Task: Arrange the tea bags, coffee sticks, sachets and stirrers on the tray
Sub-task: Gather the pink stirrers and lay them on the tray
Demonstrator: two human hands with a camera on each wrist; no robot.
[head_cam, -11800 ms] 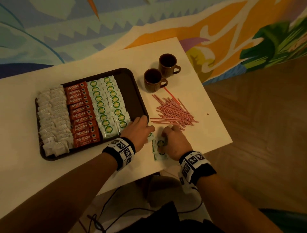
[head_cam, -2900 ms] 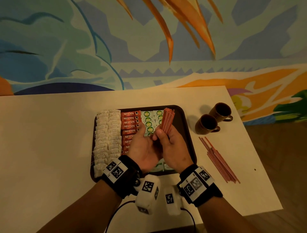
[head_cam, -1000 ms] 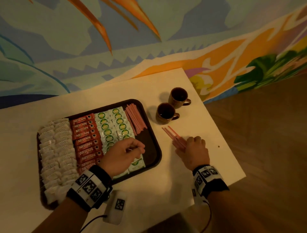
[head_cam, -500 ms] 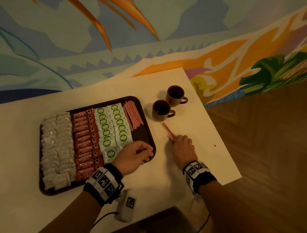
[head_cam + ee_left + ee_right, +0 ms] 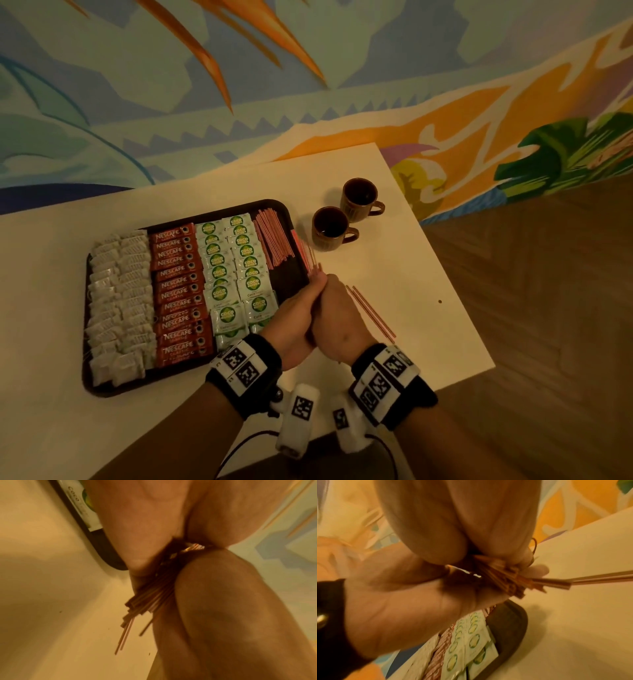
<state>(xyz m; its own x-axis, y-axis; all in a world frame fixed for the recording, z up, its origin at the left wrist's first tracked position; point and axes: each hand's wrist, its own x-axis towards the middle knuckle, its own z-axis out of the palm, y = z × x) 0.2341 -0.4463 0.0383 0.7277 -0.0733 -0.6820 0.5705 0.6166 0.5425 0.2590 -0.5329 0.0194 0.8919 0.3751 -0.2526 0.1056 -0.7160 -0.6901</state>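
Note:
A dark tray [image 5: 102,389] holds white tea bags [image 5: 118,305], red coffee sticks [image 5: 178,291], green-and-white sachets [image 5: 236,270] and a row of red stirrers [image 5: 272,241]. My left hand [image 5: 298,313] and right hand [image 5: 337,317] press together just off the tray's right edge and grip one bundle of red stirrers [image 5: 308,255] between them. The bundle's lower ends [image 5: 147,605] fan out below the palms, as the right wrist view also shows [image 5: 508,582]. Two loose stirrers [image 5: 371,315] lie on the table to the right of my hands.
Two brown mugs [image 5: 330,228] [image 5: 361,197] stand on the white table [image 5: 394,246] right of the tray. The table's right edge drops to a wooden floor [image 5: 548,308]. A painted wall rises behind.
My right hand lifted the stirrers off the table and met my left hand, which left the tray; both now hold the bundle together. Two stirrers stay on the table.

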